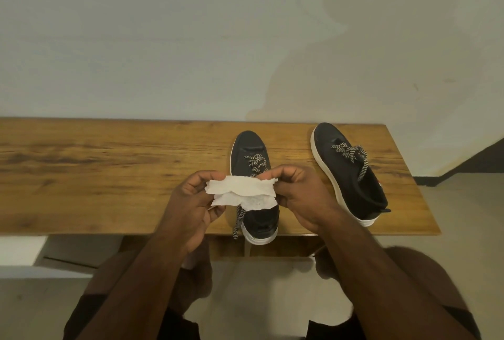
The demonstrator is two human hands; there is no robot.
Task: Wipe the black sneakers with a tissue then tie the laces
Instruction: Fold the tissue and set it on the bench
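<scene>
Two black sneakers with white soles and black-and-white laces stand on a wooden table (109, 165). The left sneaker (251, 149) points away from me, its heel at the table's front edge, one lace hanging over that edge. The right sneaker (351, 176) lies angled farther right, laces loose. A folded white tissue (241, 192) is stretched between my hands above the left sneaker. My left hand (191, 203) pinches its left end. My right hand (300, 192) pinches its right end.
The table's back edge runs along a pale wall (191, 39). Its right end is near the right sneaker, with a dark baseboard (463, 165) and floor beyond. Below the front edge are my knees and a light floor (259, 298).
</scene>
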